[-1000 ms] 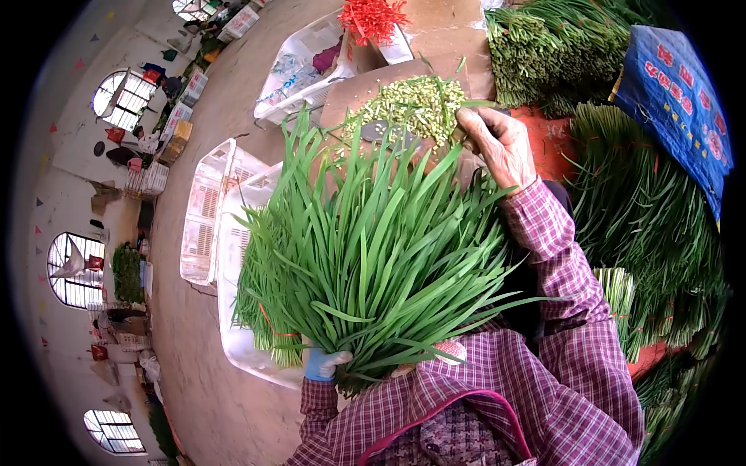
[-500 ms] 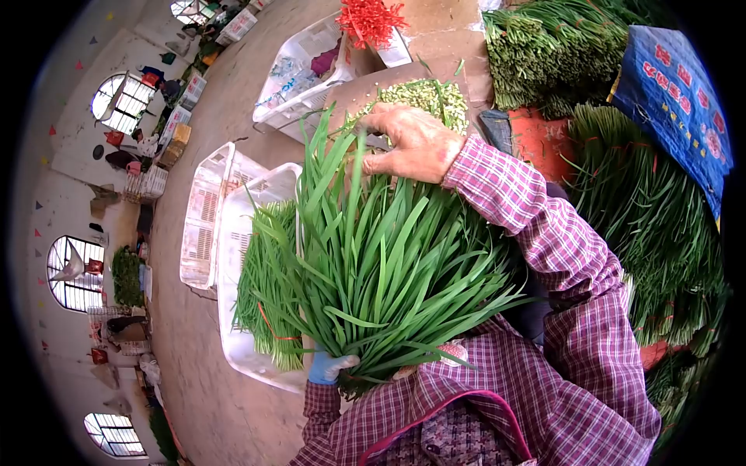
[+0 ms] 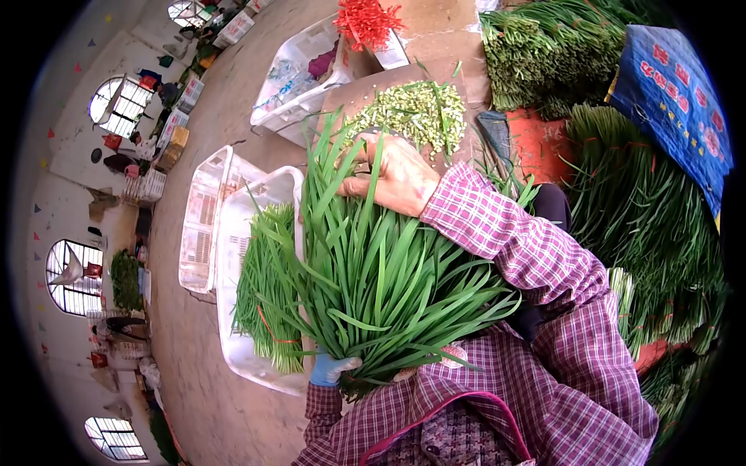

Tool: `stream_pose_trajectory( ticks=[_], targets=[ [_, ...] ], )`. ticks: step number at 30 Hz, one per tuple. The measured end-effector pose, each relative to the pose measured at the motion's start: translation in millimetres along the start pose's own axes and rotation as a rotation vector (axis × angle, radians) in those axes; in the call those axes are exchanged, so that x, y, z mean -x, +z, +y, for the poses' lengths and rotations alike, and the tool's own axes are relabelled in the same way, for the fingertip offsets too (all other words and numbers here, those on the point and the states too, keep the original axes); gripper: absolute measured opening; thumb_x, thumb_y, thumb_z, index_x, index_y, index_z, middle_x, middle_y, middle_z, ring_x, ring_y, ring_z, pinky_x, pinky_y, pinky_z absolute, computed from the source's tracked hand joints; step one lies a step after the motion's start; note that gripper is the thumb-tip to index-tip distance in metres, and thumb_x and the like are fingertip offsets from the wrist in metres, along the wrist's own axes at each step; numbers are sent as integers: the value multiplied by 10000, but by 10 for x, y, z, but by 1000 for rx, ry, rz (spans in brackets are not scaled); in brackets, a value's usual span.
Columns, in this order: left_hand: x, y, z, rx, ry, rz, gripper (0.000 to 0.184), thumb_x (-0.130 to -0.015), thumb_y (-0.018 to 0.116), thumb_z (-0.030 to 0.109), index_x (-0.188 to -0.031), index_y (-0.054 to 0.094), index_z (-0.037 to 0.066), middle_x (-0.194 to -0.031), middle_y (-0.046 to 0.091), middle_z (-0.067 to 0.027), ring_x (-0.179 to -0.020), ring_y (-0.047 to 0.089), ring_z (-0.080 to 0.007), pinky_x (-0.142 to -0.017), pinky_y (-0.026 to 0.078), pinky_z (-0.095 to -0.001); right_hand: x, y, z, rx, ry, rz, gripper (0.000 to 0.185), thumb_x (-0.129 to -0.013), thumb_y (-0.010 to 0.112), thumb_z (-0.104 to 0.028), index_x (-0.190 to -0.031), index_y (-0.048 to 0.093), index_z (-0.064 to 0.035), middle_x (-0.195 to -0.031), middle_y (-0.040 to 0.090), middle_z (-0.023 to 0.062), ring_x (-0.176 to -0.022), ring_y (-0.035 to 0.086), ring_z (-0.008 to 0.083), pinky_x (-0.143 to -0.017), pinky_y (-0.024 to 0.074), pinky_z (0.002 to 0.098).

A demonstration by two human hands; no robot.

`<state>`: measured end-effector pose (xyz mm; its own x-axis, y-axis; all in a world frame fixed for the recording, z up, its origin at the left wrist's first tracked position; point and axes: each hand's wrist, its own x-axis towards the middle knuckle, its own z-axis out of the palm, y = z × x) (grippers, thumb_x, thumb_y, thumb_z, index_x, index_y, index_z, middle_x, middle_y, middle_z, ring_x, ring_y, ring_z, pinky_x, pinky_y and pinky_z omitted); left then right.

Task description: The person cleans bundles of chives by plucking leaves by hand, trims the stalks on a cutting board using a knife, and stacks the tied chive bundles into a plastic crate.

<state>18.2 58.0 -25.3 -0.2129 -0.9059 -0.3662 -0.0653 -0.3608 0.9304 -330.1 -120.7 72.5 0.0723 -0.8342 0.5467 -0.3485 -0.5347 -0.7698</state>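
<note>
A big fan of loose green garlic chives [image 3: 388, 272] spreads in front of my body. My left hand [image 3: 336, 370], in a blue glove, is closed around the gathered lower end of this bunch. Bare and bent at the fingers, my right hand [image 3: 392, 175] is at the far leaf tips, with a few blades between thumb and fingers; its fingertips are partly hidden by leaves. Just left of the bunch, a white plastic crate [image 3: 233, 342] holds tied chives [image 3: 272, 311] with red bands.
Chopped pale stem pieces [image 3: 420, 113] lie on a board beyond my right hand. Another crate [image 3: 291, 116] holds plastic bags, near red ties [image 3: 369, 23]. An additional white crate [image 3: 203, 225] stands at left. Chive piles [image 3: 622, 186] and a blue printed sack [image 3: 672, 101] are at right.
My right hand has moved a little toward me and left among the leaf tips, uncovering more of the chopped stems. My left hand keeps its hold on the bunch.
</note>
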Motion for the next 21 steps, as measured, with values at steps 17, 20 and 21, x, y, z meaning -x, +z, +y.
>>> stream_pose_trajectory(
  ticks=[17, 20, 21],
  targets=[
    [-2, 124, 97, -31, 108, -26, 615, -625, 871, 60, -1158, 574, -23, -1056, 647, -93, -921, 641, -196, -803, 551, -338, -125, -681, 34, 252, -169, 171, 311, -835, 673, -345, -902, 664, -42, -845, 636, 148, -814, 623, 339, -723, 493, 431],
    [-1, 292, 143, -87, 101, -2, 596, -632, 867, 61, -1147, 580, -23, -1041, 654, -94, -890, 648, -195, -797, 550, -335, -143, -723, 44, 185, -79, 44, 358, -850, 663, -357, -948, 660, -13, -811, 637, 153, -773, 627, 351, -694, 496, 438],
    [-10, 337, 137, -108, 103, 1, 583, -635, 864, 61, -1139, 584, -22, -1032, 658, -95, -871, 652, -194, -795, 550, -333, -139, -766, 32, 184, -95, 82, 377, -856, 660, -365, -991, 661, -13, -808, 648, 159, -762, 634, 354, -694, 506, 416]
  ],
)
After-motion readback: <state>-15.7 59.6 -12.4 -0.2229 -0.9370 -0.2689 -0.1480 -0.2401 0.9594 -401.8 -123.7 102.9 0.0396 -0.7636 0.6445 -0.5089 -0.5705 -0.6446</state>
